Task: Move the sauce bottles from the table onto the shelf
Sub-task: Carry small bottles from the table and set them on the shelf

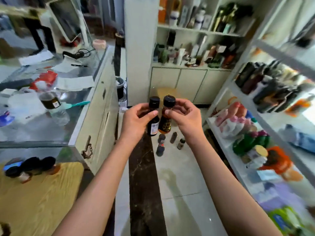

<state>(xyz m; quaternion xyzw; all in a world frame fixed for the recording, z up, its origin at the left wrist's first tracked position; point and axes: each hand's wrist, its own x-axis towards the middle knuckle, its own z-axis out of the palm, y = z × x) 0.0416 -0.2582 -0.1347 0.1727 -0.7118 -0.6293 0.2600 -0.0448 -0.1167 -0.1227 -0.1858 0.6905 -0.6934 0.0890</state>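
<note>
From the head camera, both arms reach forward and each hand carries one sauce bottle, upright, side by side in mid-air above the floor.

The left hand wraps its fingers and thumb around the shoulder of a dark bottle with a black cap and a white label. The cap stands clear above the grip; the labelled body hangs below it.

The right hand pinches the neck of an amber bottle, thumb in front and fingers curled behind. Its black cap sits just above the thumb, and the wider body with a dark round label hangs below the grip. The two bottles touch or nearly touch.

Both look small, stiff and light enough for one hand each. The walls seem smooth and glossy, so they could slip; whether they are glass or plastic cannot be told. Holding lower, around the labelled body, would probably steady them better than the narrow neck and keep them from swinging as they are set down.

More dark-capped bottles stand on the wooden table, well to the left of the left hand's grip. The shelf, already crowded with packets and jars, lies to the right of the right hand's grip. A few small bottles stand on the floor, below both hands.
</note>
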